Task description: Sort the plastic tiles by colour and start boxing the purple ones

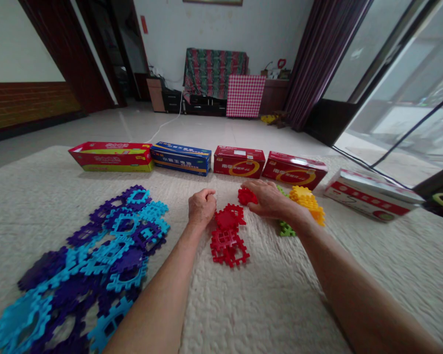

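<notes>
My left hand (202, 207) is closed, thumb against the curled fingers, just left of the red interlocking plastic tiles (229, 219). Whether anything is inside it is hidden. Those red tiles lie loosely overlapped in a short column between my arms. Farther forward, my right hand (267, 197) has its thumb and fingers around a small bunch of red tiles (246, 196). Partly behind my right wrist are green tiles (288, 229) and a stack of yellow tiles (305, 199).
Purple tiles (84, 233) and light blue tiles (124, 223) spread in a large heap at left. Across the mat stand a red-and-yellow box (113, 157), a blue box (180, 159), two red boxes (239, 162) (294, 169) and a white-and-red box (372, 194).
</notes>
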Demonstrator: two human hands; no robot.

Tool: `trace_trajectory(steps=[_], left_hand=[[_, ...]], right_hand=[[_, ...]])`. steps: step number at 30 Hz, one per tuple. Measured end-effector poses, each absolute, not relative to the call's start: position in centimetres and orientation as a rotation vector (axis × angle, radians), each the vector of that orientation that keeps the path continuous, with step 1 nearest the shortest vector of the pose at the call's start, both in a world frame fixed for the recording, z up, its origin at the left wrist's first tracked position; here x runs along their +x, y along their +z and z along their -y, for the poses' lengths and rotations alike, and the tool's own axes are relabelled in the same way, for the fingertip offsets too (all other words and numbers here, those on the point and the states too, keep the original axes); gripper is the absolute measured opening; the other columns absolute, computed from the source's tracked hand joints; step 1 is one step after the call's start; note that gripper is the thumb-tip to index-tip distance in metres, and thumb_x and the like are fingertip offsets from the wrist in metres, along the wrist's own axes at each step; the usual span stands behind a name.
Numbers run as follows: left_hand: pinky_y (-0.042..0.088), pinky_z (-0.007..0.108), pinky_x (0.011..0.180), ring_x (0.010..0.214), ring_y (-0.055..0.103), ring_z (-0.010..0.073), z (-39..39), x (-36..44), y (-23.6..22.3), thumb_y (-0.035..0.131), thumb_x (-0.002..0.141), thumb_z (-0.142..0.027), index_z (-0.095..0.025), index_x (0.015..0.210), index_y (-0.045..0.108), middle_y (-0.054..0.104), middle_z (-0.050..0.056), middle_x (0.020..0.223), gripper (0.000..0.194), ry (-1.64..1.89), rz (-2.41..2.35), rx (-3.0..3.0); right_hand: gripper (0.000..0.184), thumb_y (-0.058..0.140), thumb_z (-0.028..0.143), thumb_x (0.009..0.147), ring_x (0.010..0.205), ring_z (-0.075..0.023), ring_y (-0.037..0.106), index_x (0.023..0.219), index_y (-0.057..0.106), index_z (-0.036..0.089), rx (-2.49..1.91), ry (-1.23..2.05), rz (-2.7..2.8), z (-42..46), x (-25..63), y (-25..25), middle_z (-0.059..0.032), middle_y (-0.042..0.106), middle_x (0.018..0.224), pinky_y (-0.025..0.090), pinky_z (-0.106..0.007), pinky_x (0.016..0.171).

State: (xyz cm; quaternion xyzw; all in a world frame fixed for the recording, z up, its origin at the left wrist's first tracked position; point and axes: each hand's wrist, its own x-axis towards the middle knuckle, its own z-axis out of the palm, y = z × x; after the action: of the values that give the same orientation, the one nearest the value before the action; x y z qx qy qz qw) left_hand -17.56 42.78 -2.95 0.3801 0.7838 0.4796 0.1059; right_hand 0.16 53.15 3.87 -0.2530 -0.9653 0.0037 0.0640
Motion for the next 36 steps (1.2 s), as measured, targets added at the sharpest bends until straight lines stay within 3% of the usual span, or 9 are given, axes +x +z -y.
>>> trace_trajectory(steps=[6,20,28,32,36], left_hand=[[0.053,0.026,0.073,0.073,0.071,0.017,-42.8,-17.6,-3.1,0.048,0.081,-0.016,-0.018,0.099,0.074,0.075,0.005,0.079,0.032,1.387,-2.326,1.144],[0.053,0.024,0.074,0.073,0.071,0.0159,-42.7,-17.4,-2.8,0.047,0.08,-0.017,-0.019,0.098,0.074,0.074,0.002,0.072,0.032,1.362,-2.332,1.144],[0.053,0.025,0.073,0.079,0.071,0.0177,-42.9,-17.6,-3.3,0.048,0.08,-0.017,-0.021,0.098,0.075,0.075,0.004,0.081,0.032,1.387,-2.331,1.154],[0.053,0.024,0.069,0.071,0.07,0.0165,-42.9,-17.7,-3.4,0.049,0.079,-0.019,-0.02,0.098,0.074,0.074,0.003,0.075,0.032,1.422,-2.3,1.123],[0.05,0.023,0.057,0.054,0.065,0.0135,-43.0,-17.8,-3.3,0.047,0.077,-0.019,-0.017,0.099,0.073,0.069,0.001,0.066,0.034,1.553,-2.186,1.006]], right_hand=[[0.058,0.059,0.028,0.078,0.127,-0.0323,0.046,0.134,0.049,0.014,-0.816,-0.051,2.96,-53.5,-0.3,3.8,-0.0173,0.055,0.136,0.032,-0.051,0.102],[0.059,0.061,0.024,0.076,0.119,-0.0317,0.052,0.133,0.051,0.015,-0.832,-0.033,3.007,-54.1,-0.4,3.4,-0.0168,0.058,0.129,0.035,-0.047,0.098],[0.054,0.063,0.037,0.08,0.12,-0.0316,0.051,0.13,0.053,0.02,-0.791,0.002,2.931,-54.8,0.3,4.1,-0.0149,0.06,0.128,0.035,-0.048,0.095],[0.057,0.066,0.039,0.078,0.12,-0.0339,0.051,0.13,0.054,0.018,-0.85,-0.009,2.914,-54.7,0.3,4.2,-0.0174,0.058,0.13,0.035,-0.05,0.095],[0.057,0.066,0.031,0.076,0.124,-0.034,0.048,0.129,0.054,0.016,-0.746,0.035,2.865,-53.5,0.3,4.9,-0.0174,0.053,0.137,0.036,-0.051,0.098]])
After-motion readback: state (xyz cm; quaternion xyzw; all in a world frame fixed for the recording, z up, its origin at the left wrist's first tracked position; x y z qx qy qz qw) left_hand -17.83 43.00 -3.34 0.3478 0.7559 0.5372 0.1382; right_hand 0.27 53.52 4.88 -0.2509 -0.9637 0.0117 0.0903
